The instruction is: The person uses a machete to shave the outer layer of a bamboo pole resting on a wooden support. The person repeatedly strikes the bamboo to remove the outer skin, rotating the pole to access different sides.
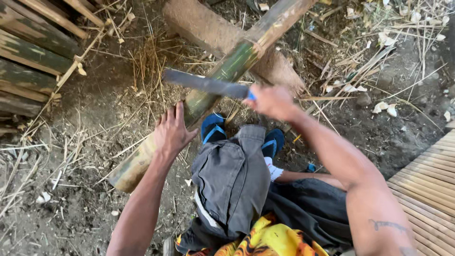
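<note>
The bamboo pole [222,76] lies on a diagonal, its long axis running from 7 o'clock to 1 o'clock. Its cut lower end rests on the dirt ground [71,208]; the upper part crosses over a thick brown log [208,33] and is cut off by the top edge of the view.

The left hand [171,130] lies flat on the pole's lower stretch, fingers [179,110] spread and pointing toward 12 o'clock, pressing rather than wrapped around it.

The right hand [271,101] is closed around the blue handle of a machete [206,84]. The blade extends toward 9 o'clock and crosses the pole just above the left fingers. Whether its edge touches the bamboo cannot be told. The handle is almost wholly hidden inside the fist.

Blue sandals [213,127] sit just at 4 o'clock of the pole, partly covered by grey trousers [232,175]. Split bamboo slats [28,57] are stacked at 10 o'clock; a slatted bamboo floor [426,180] shows at 4 o'clock, cut off by the frame edge.
</note>
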